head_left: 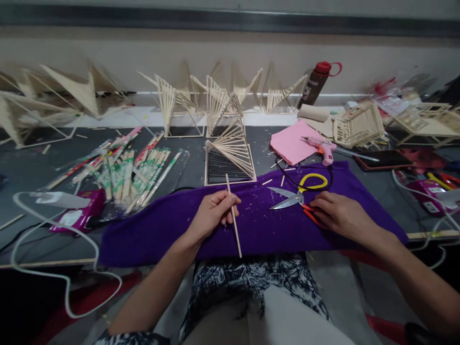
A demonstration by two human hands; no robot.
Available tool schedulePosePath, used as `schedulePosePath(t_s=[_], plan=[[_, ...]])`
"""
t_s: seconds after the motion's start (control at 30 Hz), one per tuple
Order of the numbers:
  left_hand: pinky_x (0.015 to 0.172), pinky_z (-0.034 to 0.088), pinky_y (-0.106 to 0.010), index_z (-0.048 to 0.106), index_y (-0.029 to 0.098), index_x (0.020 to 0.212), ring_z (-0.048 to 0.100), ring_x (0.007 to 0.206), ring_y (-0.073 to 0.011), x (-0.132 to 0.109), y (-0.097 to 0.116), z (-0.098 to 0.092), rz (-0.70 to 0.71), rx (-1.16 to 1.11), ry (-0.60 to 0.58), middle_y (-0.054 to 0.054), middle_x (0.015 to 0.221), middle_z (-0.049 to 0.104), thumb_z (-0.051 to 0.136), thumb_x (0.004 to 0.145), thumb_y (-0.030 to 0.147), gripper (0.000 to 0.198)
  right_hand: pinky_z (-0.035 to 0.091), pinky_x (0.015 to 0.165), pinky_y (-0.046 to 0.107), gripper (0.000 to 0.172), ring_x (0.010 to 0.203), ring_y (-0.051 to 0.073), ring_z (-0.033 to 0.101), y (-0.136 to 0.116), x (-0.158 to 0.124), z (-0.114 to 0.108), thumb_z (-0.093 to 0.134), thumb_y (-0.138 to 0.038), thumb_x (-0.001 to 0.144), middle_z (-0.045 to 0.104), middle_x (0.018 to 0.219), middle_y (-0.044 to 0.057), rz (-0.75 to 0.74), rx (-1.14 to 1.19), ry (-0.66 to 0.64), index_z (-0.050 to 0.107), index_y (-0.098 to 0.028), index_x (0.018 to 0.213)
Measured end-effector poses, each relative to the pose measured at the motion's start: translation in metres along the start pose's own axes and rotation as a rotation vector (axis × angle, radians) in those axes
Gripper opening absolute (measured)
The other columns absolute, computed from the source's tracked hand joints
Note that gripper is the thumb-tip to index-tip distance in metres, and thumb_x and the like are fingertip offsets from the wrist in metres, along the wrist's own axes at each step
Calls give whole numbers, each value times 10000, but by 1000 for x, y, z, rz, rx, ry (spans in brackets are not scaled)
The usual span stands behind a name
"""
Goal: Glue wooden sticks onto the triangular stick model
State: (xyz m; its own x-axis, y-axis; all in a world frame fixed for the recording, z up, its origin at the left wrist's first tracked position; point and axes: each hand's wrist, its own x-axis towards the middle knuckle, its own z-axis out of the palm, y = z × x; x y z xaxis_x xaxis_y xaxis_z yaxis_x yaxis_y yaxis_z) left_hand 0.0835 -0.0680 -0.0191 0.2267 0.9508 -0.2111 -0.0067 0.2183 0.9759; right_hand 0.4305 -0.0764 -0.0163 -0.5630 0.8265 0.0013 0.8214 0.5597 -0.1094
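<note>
A thin wooden chopstick (235, 230) is pinched between the thumb and fingers of my left hand (216, 211), slanting over the purple cloth (151, 230). My right hand (336, 213) has its fingers closed around the orange handle of a pair of scissors (296, 197). The scissor blades are spread and point left, and the other handle is yellow. Just beyond my left hand stands a stick frame (230, 153) with a fanned, twisting row of sticks. Short cut pieces of stick lie scattered by the scissors.
Wrapped chopsticks (124, 177) lie in plastic at left, near a magenta device (81, 211) with a white cord. A pink glue gun (321, 147) rests by pink cloth (293, 141). More stick frames (168, 105), a bottle (316, 84) and a phone (383, 160) are beyond.
</note>
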Motion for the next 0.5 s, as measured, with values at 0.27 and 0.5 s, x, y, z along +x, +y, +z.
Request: schedulePosePath(t_s=[0.27,0.5], plan=[[399,426,-177,639,108,904,630,557,-136,-8,8,-5,93,-96,109,-85,725,673,592,781,393,314,412,594,273,142,712,162,571,-10,4,-4,491,-283,853,604,839,43,44,52,41,616,-217,866],[418,458,-215,663,118,892,653,572,-172,-16,45,-3,272,-71,204,-96,738,698,616,776,353,266,458,720,266,156,829,145,585,-75,58,-38,512,-257,871,626,906,56,-217,623,241,602,-185,977]])
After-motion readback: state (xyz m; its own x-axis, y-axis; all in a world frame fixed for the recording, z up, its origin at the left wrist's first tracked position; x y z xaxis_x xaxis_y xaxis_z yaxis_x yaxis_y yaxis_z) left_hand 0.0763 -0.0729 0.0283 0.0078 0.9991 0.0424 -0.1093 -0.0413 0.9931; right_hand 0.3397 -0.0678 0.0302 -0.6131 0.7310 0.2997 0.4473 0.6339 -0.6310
